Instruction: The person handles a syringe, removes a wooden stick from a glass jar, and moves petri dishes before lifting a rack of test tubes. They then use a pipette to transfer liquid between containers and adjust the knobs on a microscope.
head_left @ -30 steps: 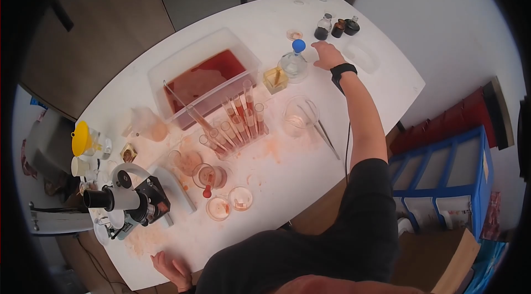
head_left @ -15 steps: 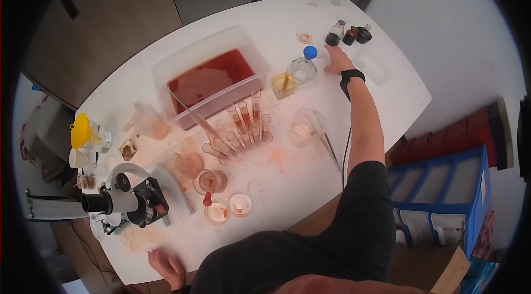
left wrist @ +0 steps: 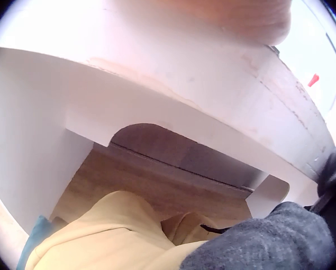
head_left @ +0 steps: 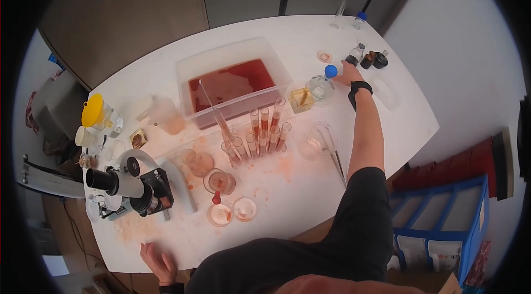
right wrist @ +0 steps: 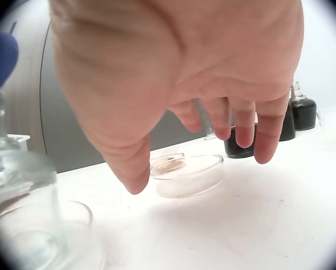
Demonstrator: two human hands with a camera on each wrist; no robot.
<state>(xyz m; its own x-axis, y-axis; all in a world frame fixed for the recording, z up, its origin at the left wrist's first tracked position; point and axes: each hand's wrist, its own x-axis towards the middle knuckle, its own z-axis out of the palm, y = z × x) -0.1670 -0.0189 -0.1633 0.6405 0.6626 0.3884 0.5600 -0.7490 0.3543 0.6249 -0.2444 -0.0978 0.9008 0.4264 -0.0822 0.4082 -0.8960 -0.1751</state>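
Observation:
In the head view my right hand (head_left: 349,74) reaches to the table's back right, beside the blue-capped glass bottle (head_left: 321,92). Its fingers point down, thumb apart, in the right wrist view. A clear glass dish (right wrist: 190,183) shows between thumb and fingertips there, with a smaller dish holding something pale orange (right wrist: 169,164) behind it. Just past the fingers stand a stoppered bottle of dark contents (head_left: 355,55) and two dark bottles (head_left: 380,59). My left hand (head_left: 159,263) rests at the table's front left edge, fingers loose and holding nothing; only part of it shows in the left wrist view.
A plastic tub (head_left: 185,73) of red liquid stands at the back, behind a rack of test tubes (head_left: 251,147). A microscope (head_left: 141,189) is at left, near petri dishes (head_left: 244,209) and a beaker (head_left: 219,182). Tweezers (head_left: 337,166) lie by a glass dish (head_left: 315,140).
The head view has shifted, with the table lower and further right. My right hand is still by the bottles, now partly behind the blue cap. The left hand stays at the edge.

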